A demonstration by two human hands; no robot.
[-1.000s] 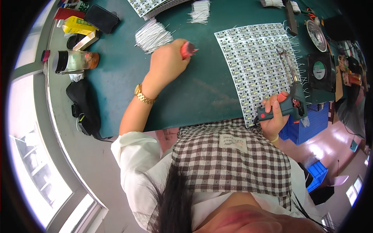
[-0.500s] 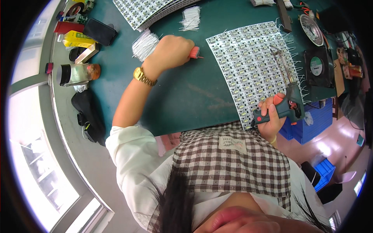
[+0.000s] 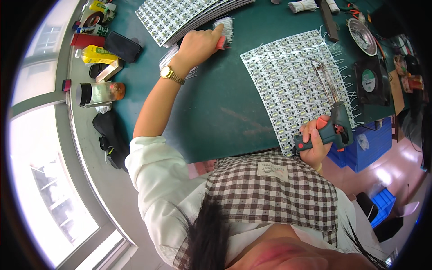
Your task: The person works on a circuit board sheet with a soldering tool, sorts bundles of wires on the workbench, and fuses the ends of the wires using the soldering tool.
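Note:
My left hand (image 3: 198, 47), with a gold watch at the wrist, reaches to the far side of the table. Its fingers are closed on a small red-orange piece (image 3: 221, 43), kind not clear. The fingertips are at a small pile of short white wires (image 3: 227, 29); another wire pile (image 3: 168, 58) lies partly hidden under the hand. My right hand (image 3: 315, 141) grips a dark green soldering gun (image 3: 335, 130) with a red trigger, tip pointing away from me. Beneath the gun's tip lies a white sheet of LED circuit boards (image 3: 288, 76), with wires standing out along its right edge.
A stack of similar board sheets (image 3: 175, 20) is at the back left. A phone (image 3: 122, 47), a yellow bottle (image 3: 96, 54) and a drinking jar (image 3: 101, 93) line the left side. To the right are a metal dish (image 3: 361, 37), a black fan (image 3: 371, 83) and blue crates (image 3: 369, 146).
My left hand has moved away from me and its fingers now reach the farther wire pile. The right hand keeps its hold on the soldering gun; the view has shifted slightly.

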